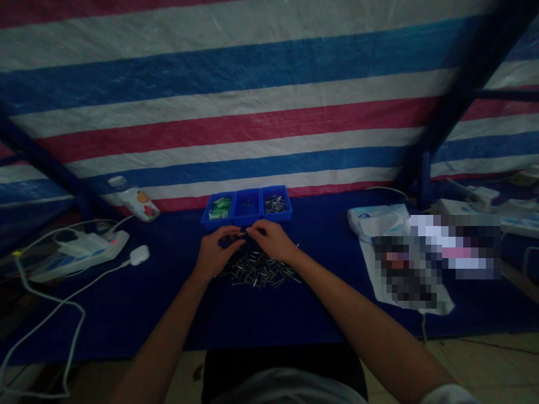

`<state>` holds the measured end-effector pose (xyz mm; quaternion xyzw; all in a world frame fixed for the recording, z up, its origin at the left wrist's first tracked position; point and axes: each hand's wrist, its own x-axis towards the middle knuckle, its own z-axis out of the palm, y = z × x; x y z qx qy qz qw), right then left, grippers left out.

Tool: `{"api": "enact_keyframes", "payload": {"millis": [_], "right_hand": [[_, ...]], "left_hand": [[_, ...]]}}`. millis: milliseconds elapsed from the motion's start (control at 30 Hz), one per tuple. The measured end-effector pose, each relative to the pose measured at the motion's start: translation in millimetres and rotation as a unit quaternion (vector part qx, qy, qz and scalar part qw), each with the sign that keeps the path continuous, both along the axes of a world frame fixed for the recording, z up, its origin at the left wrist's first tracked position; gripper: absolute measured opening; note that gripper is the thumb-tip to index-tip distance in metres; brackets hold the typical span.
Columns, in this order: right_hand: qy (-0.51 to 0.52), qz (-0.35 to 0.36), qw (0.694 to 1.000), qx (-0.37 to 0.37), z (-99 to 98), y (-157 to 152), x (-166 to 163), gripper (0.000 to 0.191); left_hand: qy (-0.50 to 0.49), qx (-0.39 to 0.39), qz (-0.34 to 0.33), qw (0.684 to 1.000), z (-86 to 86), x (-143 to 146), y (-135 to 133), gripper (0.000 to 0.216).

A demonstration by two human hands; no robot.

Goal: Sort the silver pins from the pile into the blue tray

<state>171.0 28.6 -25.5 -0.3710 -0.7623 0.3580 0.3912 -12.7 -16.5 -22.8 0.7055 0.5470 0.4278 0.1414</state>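
My left hand (pixel 214 252) and my right hand (pixel 272 238) meet above a loose pile of small, thin silvery metal pieces (pixel 256 274) resembling rivets or screws. Thumb and fingers of the left hand close toward a tiny dark item at their tips, too small to name. Bent inward, the right fingertips pinch close beside them; what they hold is hidden. Just beyond the hands stand three joined blue bins. Green-tinted packets lie in the left bin (pixel 206 217), a few metal pieces in the middle bin (pixel 246 211), and many more in the right bin (pixel 287 212).
On the left are a drink bottle (pixel 138 202), a power strip (pixel 105 251), a white charger (pixel 139 255) and looping white cables. To the right, a tissue pack (pixel 379 219) sits near blurred-out items on a white sheet. A striped tarp (pixel 261 118) hangs behind the blue table (pixel 252 331).
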Motion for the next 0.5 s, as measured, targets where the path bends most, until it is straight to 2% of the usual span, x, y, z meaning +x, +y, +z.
{"api": "enact_keyframes", "payload": {"millis": [100, 200, 300, 333, 400, 500], "right_hand": [[0.111, -0.013, 0.988, -0.105, 4.0, 8.8, 8.2, 0.037], [0.207, -0.062, 0.957, -0.192, 7.4, 18.1, 20.3, 0.041], [0.269, -0.141, 0.925, -0.23, 9.1, 22.9, 29.4, 0.036], [0.267, -0.157, 0.921, -0.237, 9.1, 23.4, 31.2, 0.035], [0.223, -0.166, 0.932, -0.234, 7.9, 23.0, 32.7, 0.036], [0.109, -0.163, 0.97, -0.145, 5.2, 19.8, 31.0, 0.032]], "left_hand": [[0.001, 0.013, -0.017, 1.0, 0.8, -2.3, 1.0, 0.047], [0.056, -0.004, -0.022, 0.998, -0.1, -8.3, 3.5, 0.039], [0.129, -0.032, -0.062, 0.989, -2.8, -14.9, 5.9, 0.027], [0.15, -0.043, -0.079, 0.985, -3.9, -16.7, 6.5, 0.025], [0.177, -0.061, -0.103, 0.977, -6.4, -19.6, 7.6, 0.021], [0.184, -0.072, -0.12, 0.973, -10.1, -21.6, 9.7, 0.016]]}}
